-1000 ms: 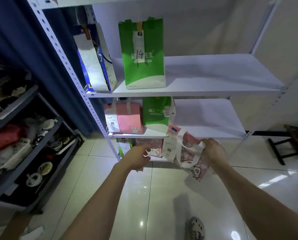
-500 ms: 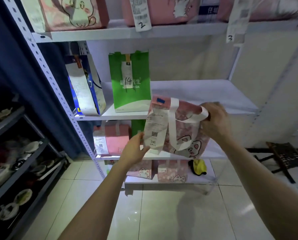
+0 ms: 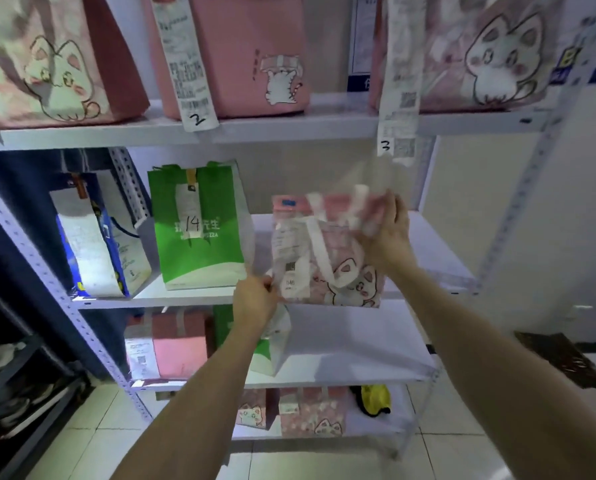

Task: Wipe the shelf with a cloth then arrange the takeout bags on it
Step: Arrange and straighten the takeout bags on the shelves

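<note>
Since the middle shelf [image 3: 431, 244] already has a green bag [image 3: 199, 226] marked 14 and a blue and white bag [image 3: 95, 237] standing on it, we'd say wiping is done and we're into the arranging step. The pink cat bag [image 3: 334, 268] is held up at the shelf's front edge, just right of the green bag. Honestly we can't tell if its base touches the lip or not. Our left hand [image 3: 255, 301] is pinching the bag's lower left corner by the stuck-on receipt [image 3: 287, 251]. Our right hand [image 3: 388, 233] has its fingers curled round the white handles [image 3: 319, 244] up top, a bit blurry there. Next move as we see it: get the base over the lip, slide the bag back, set it down flat and upright, then let go with both hands. Room-wise it looks easy, as the whole right part of the shelf is bare from the green bag out to the upright post [image 3: 518, 202]. Things to watch: the upper shelf [image 3: 289, 128] sits close overhead, and a long receipt [image 3: 398, 98] marked 3 dangles just above our right hand, so we'd go in low. Also don't nudge the green bag, it's just beside our left hand.
</note>
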